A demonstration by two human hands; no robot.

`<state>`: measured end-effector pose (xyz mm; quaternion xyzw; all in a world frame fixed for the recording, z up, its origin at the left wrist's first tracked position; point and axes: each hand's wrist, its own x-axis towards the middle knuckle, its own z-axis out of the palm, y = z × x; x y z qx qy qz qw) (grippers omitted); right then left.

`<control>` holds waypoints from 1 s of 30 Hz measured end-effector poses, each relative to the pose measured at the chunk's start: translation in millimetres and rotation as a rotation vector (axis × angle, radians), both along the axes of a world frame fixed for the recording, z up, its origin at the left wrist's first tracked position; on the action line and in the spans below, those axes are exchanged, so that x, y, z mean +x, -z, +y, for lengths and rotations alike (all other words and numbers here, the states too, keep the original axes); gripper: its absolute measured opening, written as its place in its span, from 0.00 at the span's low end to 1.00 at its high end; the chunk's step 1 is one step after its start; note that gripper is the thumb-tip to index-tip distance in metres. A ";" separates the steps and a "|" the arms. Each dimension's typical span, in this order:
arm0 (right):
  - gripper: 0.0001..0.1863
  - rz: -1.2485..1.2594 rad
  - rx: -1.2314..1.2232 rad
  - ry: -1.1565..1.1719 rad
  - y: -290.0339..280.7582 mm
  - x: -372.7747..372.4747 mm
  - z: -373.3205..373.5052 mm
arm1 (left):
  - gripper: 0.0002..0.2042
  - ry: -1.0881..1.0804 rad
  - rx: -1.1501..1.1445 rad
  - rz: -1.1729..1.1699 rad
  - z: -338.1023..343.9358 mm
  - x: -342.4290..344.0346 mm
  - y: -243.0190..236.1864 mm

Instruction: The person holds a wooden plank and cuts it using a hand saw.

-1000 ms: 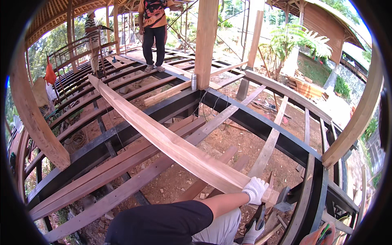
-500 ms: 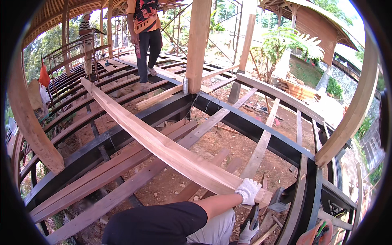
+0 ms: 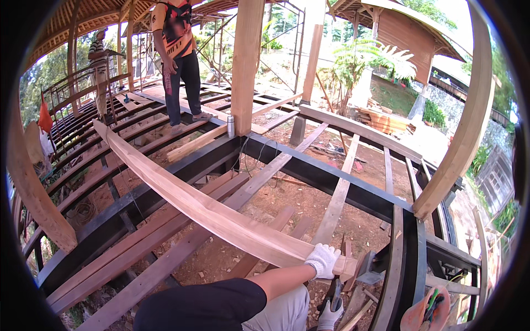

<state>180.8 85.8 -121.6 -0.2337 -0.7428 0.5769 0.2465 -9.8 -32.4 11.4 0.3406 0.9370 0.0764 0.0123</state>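
A long, pale wooden plank (image 3: pixel 182 193) runs from near my lap to the far left, lying across the frame's beams. My left hand (image 3: pixel 323 261), in a white knitted glove, is closed over its near end. Just below that end, my right hand (image 3: pixel 329 316), gloved too, is wrapped round a dark hand tool (image 3: pixel 334 293). The tool's upper part stands close under the plank; its exact kind is hard to make out.
Black steel beams (image 3: pixel 331 179) and wooden joists (image 3: pixel 339 204) span bare soil. Thick timber posts (image 3: pixel 247 71) rise around me. A metal bottle (image 3: pixel 231 126) stands by the middle post. A person (image 3: pixel 179 66) stands on the frame; another person (image 3: pixel 99 71) is farther left. An orange container (image 3: pixel 428 310) is lower right.
The whole view has shifted slightly, with the scene moving left and a little down. My left hand stays on the plank's end, and the right keeps hold of the dark tool.
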 end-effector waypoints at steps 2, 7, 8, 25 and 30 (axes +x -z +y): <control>0.33 -0.029 0.075 -0.006 7.1 1.0 4.6 | 0.37 -0.012 0.030 0.029 1.6 0.3 0.3; 0.33 -0.050 0.075 0.016 15.1 -2.0 2.2 | 0.35 -0.015 0.038 0.029 -1.4 0.7 -0.4; 0.33 -0.062 0.018 0.025 14.4 -3.5 0.8 | 0.35 -0.026 0.052 0.034 -1.6 2.5 -1.4; 0.19 0.267 0.102 -0.074 55.8 -10.2 17.2 | 0.29 -0.009 0.085 0.097 -1.5 9.0 9.0; 0.22 0.173 -0.091 -0.131 36.2 -3.8 12.6 | 0.29 -0.003 0.100 0.107 -3.8 9.4 9.8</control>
